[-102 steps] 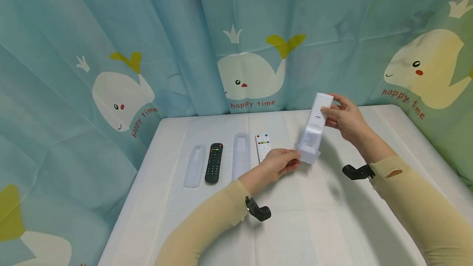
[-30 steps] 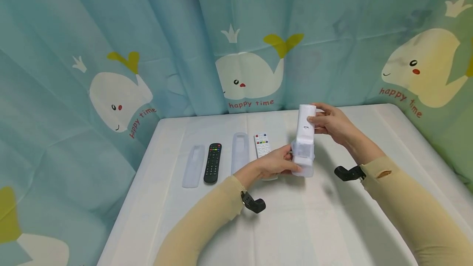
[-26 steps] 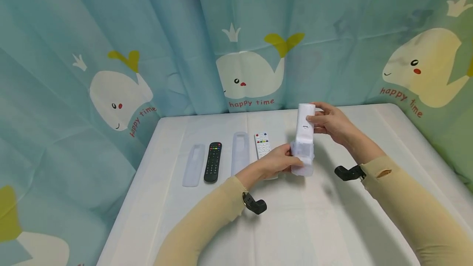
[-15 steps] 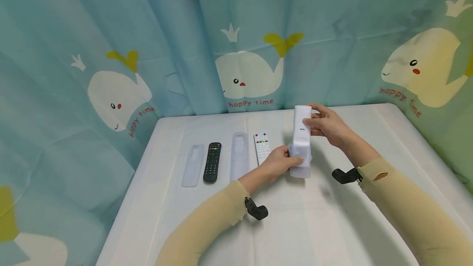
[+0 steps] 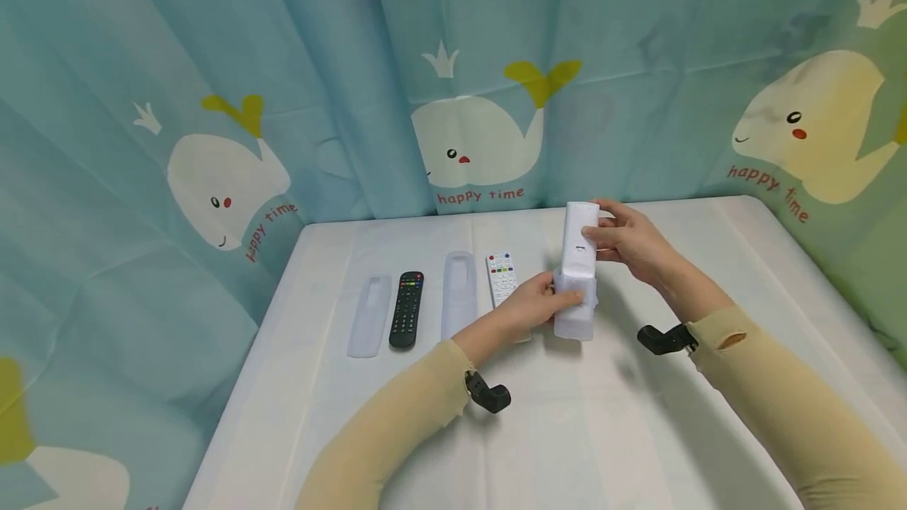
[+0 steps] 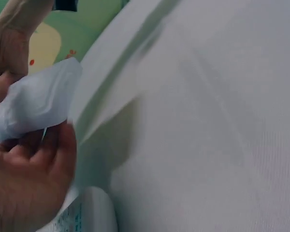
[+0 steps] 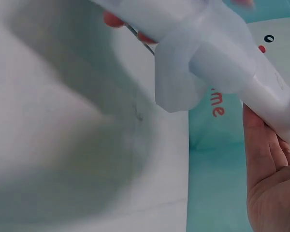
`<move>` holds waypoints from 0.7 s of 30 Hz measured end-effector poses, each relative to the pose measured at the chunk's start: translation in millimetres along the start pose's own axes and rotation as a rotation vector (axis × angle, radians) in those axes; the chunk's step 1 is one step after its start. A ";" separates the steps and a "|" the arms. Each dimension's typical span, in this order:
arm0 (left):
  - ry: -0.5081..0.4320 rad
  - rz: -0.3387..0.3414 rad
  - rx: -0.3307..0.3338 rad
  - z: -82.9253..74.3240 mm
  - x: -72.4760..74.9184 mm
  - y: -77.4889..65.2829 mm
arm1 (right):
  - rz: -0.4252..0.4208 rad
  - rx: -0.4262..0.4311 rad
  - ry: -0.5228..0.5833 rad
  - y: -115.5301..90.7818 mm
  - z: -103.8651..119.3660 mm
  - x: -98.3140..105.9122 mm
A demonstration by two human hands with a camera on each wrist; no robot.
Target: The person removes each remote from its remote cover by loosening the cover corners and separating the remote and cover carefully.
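Upright over the table's right half, a white remote control (image 5: 579, 241) shows its back, its lower part inside a translucent silicone sleeve (image 5: 575, 327). My left hand (image 5: 530, 307) pinches the sleeve, thumb across its front and fingers behind. My right hand (image 5: 635, 244) grips the remote's bare upper end between thumb and fingers. In the right wrist view, a loose flap (image 7: 176, 84) of the sleeve's mouth stands away from the remote. The left wrist view shows the sleeve's closed end (image 6: 63, 89) above my curled left fingers.
Left of my hands lie a white remote with colored buttons (image 5: 501, 278), partly behind my left hand, a long translucent sleeve (image 5: 460, 293), a black remote (image 5: 407, 309) and a shorter sleeve (image 5: 370, 317). A whale-print curtain (image 5: 482, 140) hangs behind the white table (image 5: 553, 431).
The held remote has moved left and lower and stands straighter. The sleeve's folded lip has rolled upward over the remote's lower part. My left hand now grips higher up the sleeve.
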State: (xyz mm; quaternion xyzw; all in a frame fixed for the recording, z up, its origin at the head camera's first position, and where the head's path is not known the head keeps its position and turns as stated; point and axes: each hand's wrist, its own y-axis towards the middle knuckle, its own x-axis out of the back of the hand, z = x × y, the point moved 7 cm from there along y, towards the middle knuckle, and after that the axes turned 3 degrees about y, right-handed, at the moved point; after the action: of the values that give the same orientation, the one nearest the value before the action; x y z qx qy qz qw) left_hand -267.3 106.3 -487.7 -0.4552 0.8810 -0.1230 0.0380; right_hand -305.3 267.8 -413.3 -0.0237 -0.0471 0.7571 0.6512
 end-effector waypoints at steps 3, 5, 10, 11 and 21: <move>-0.031 0.097 -0.005 -2.0 -2.9 -0.2 | 0.006 0.004 -0.006 -0.2 2.3 1.0; -0.026 0.126 -0.002 -2.5 -3.4 -0.7 | 0.002 0.004 -0.014 -0.3 3.3 1.6; -0.004 0.192 -0.004 -2.7 -7.1 -3.0 | -0.036 0.005 -0.033 1.1 3.2 7.8; -0.005 0.202 -0.005 -2.4 -7.8 -3.5 | -0.041 0.002 -0.028 1.6 2.8 8.8; -0.163 0.285 0.058 0.2 -10.3 -7.4 | -0.047 -0.035 0.009 5.3 -0.3 9.9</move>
State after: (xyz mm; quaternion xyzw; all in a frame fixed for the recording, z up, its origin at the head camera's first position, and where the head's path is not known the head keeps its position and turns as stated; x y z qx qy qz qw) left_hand -255.4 110.5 -486.5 -0.3330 0.9266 -0.1044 0.1397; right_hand -312.0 276.8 -413.9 -0.0375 -0.0581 0.7404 0.6686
